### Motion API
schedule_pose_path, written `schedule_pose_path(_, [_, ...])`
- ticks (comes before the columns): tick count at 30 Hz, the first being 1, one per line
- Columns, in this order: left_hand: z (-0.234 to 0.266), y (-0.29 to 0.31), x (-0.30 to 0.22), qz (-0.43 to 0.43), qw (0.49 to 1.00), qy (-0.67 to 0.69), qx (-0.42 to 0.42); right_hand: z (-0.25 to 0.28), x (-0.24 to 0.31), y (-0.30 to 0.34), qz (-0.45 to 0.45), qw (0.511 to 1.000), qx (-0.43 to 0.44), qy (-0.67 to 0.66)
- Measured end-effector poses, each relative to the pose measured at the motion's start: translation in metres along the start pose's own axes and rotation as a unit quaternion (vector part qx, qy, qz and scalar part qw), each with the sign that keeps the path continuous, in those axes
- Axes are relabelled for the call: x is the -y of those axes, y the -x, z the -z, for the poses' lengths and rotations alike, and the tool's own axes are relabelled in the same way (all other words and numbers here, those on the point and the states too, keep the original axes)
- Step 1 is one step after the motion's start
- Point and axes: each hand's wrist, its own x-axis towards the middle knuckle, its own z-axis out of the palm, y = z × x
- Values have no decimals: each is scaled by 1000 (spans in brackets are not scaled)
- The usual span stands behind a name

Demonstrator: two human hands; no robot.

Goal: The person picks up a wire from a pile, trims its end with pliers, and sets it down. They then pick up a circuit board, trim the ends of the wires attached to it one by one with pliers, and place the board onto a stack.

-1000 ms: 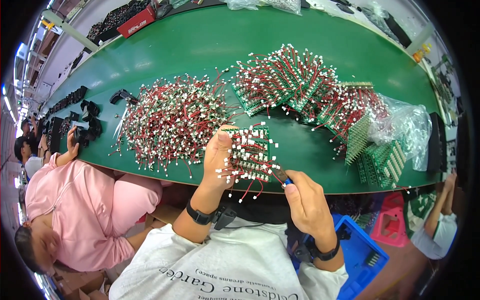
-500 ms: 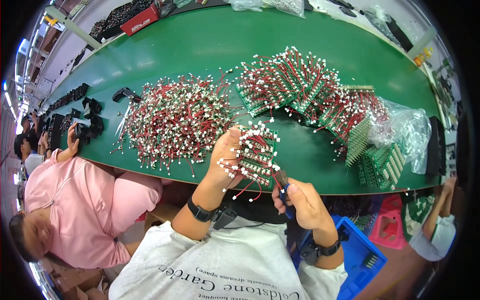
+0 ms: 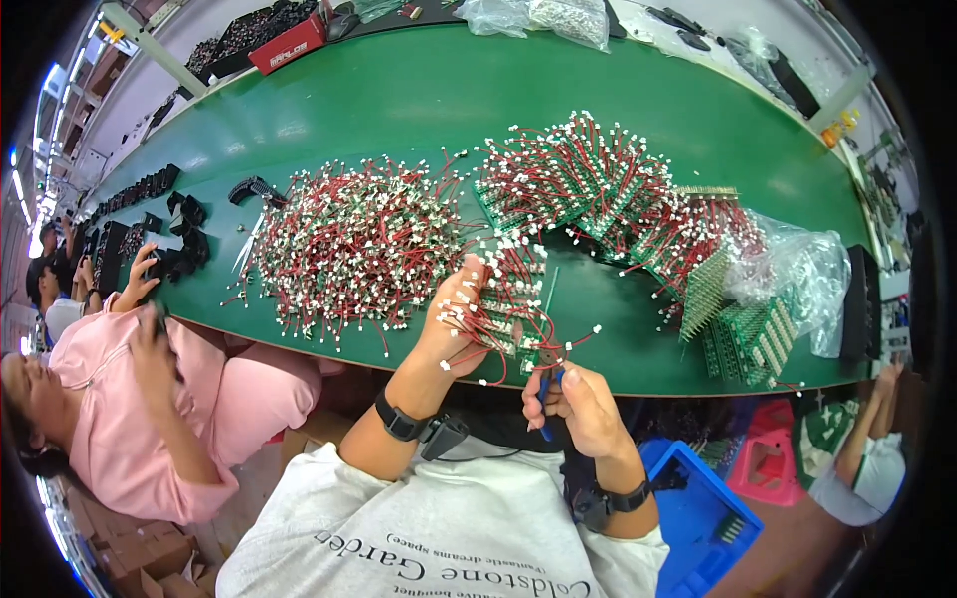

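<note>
My left hand (image 3: 457, 314) is closed on the left side of a green circuit board panel (image 3: 516, 289), which bristles with red wires and white connectors. In my right hand (image 3: 586, 407) are blue-handled pliers (image 3: 546, 394), perhaps cutters, with their jaws at the panel's near right corner. Wires partly hide the jaws. Along the panel's right side a thin green strip (image 3: 551, 289) stands a little apart from it. Left of my left hand lies a big heap of small wired boards (image 3: 359, 244). Stacked wired panels (image 3: 578, 174) lie beyond the held one, to the right.
Bare panels (image 3: 748, 339) and a clear plastic bag (image 3: 812, 274) are on the right of the green table (image 3: 379, 90). Tweezers (image 3: 246, 244) lie beside the heap. A blue bin (image 3: 698, 518) stands below the table edge. A person in pink (image 3: 150, 399) sits at left.
My right hand and the pliers have moved a little left, to the panel's near corner. The thin strip now shows apart from the panel. At left, the person in pink has raised an arm.
</note>
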Motion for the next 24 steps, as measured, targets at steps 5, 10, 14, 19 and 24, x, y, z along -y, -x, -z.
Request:
schedule_pose_path(5, [-10,-2,-10,-66,991,-106,-46,7,7,8,39,990,-63,119])
schedule_pose_path(10, [-17,-2,0,-110,960,-245,-74,17,12,32,138,959,-194,151])
schedule_pose_path(14, [-17,-7,20,-68,962,-253,-75,21,11,35,126,943,-236,195])
schedule_pose_path(19, [-29,-18,22,-136,950,-271,-70,16,16,34,109,909,-258,307])
schedule_pose_path(24, [-37,-14,2,-51,987,-139,-65,17,17,41,86,898,-250,351])
